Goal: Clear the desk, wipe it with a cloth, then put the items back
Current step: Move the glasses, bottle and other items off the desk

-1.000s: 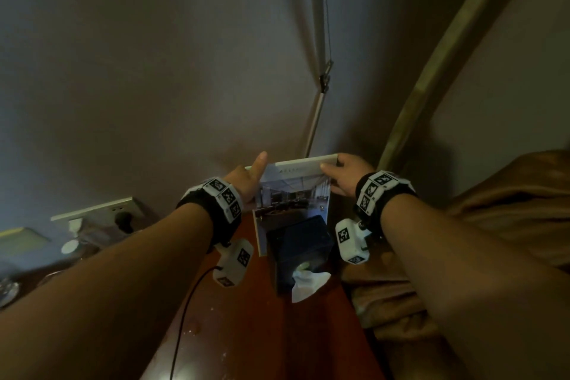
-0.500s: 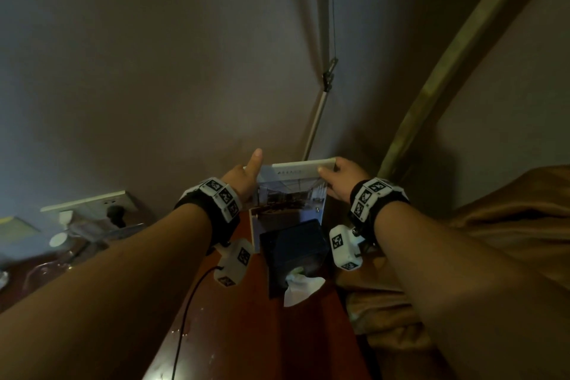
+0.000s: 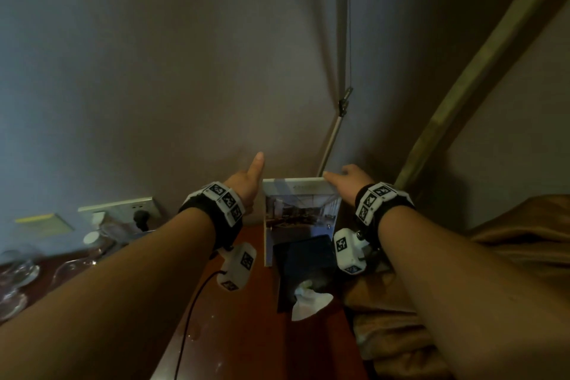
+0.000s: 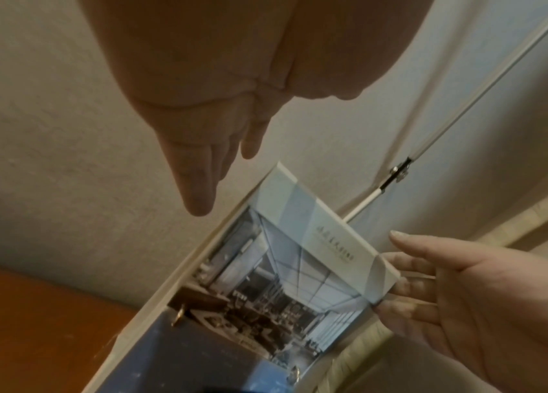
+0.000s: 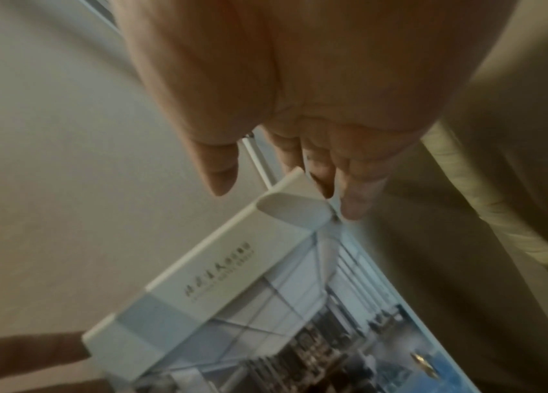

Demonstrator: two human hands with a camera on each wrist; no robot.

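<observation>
A white box [image 3: 299, 210] with a photo of a building interior on its front stands upright against the wall at the far end of the reddish desk [image 3: 246, 333]. My left hand [image 3: 246, 182] hangs just left of its top corner, fingers [image 4: 205, 170] straight, thumb up, not touching it. My right hand [image 3: 345, 182] is at the top right corner, its loosely spread fingers [image 4: 410, 287] lying against the box's right edge [image 5: 218, 266]. A dark tissue box [image 3: 303, 268] with a white tissue [image 3: 310, 302] poking out stands in front of the white box.
A black cable [image 3: 191, 318] runs along the desk's left side. A wall socket [image 3: 123, 207] with a plug and some glassware [image 3: 18, 271] are at the far left. Brown fabric [image 3: 509, 256] borders the desk on the right. A thin rod [image 3: 331, 139] hangs behind the box.
My left hand has let go of the box's top left corner and drawn away to the left. My right hand's hold on the top right corner has loosened to a touch.
</observation>
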